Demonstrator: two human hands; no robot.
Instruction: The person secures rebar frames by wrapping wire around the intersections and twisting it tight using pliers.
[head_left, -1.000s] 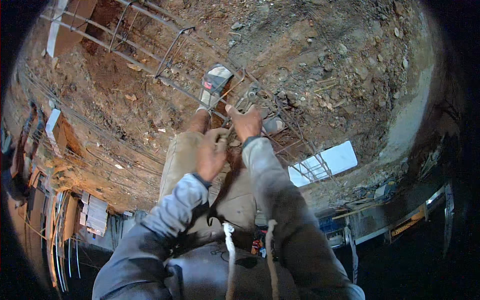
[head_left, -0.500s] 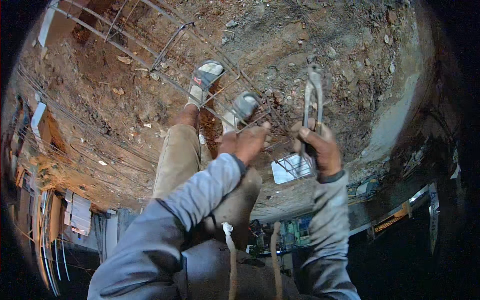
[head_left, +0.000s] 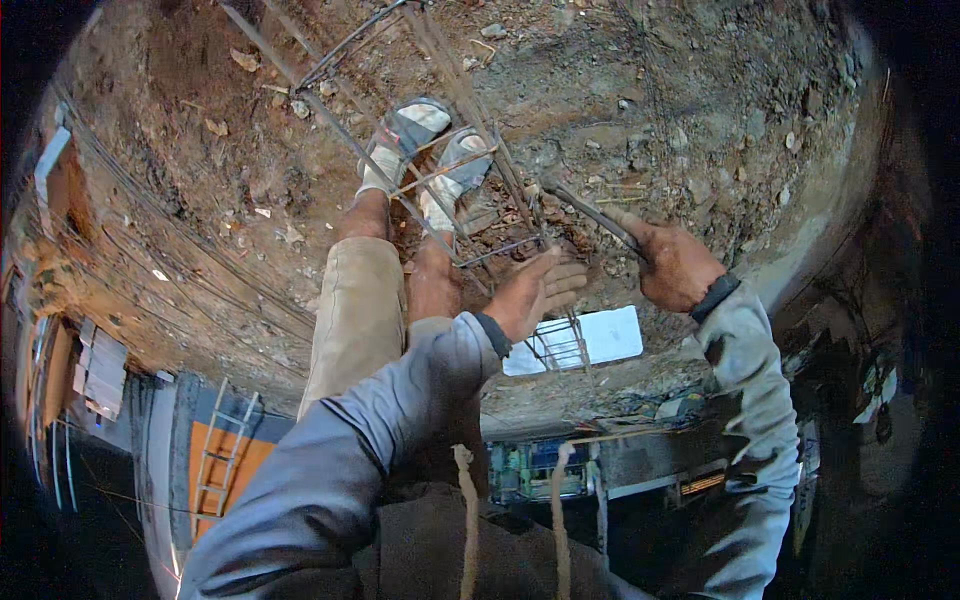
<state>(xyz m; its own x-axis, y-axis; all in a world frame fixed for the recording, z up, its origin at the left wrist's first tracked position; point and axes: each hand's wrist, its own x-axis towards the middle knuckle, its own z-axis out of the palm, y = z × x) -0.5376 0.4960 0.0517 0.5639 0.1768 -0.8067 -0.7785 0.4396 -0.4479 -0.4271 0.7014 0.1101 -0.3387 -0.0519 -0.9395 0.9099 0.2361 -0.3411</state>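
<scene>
A rebar cage (head_left: 358, 140) of long bars and square stirrups crosses the ground in front of my legs. My right hand (head_left: 680, 265) is closed round the handles of steel pincers (head_left: 600, 215), whose head points up and left beside the cage's bars. Close to the near stirrup (head_left: 500, 252), my left hand (head_left: 540, 292) has its fingers stretched out, with nothing visible in them. Whether its fingertips touch the bar I cannot tell.
My shoes (head_left: 465, 165) stand beside and under the cage bars. A white panel (head_left: 612, 336) lies behind my hands. Stones and twigs litter the dirt ground (head_left: 700, 110). Thin rods (head_left: 170, 245) run along the left, and a ladder (head_left: 222, 455) leans by an orange panel.
The pincers have swung from upright to tilted left, toward the bars, as my right hand moved right and slightly up. My left hand has shifted right and its fingers have straightened.
</scene>
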